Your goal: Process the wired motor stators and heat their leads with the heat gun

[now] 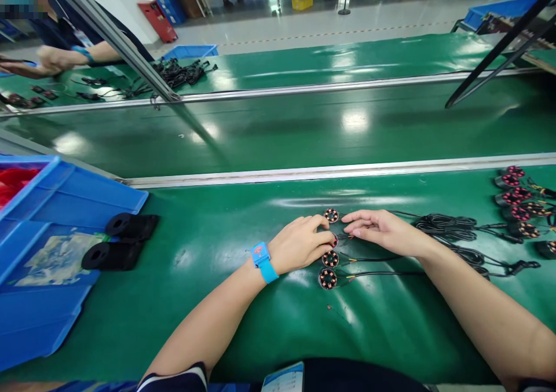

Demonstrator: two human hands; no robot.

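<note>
Several round motor stators with copper windings lie in a column on the green mat, among them a far one, a nearer one and the nearest. My left hand, wearing a blue wrist strap, has its fingers closed around a stator in this column, mostly covered by the fingers. Just to the right, my right hand hovers over the thin leads with fingers stretched out, holding nothing visible. Black cables run from the stators to coiled bundles beyond my right wrist.
More stators with red and copper windings cluster at the right edge. Two black cylindrical parts sit by a blue bin on the left. A metal rail crosses behind; across the conveyor a co-worker's hand is near black cables.
</note>
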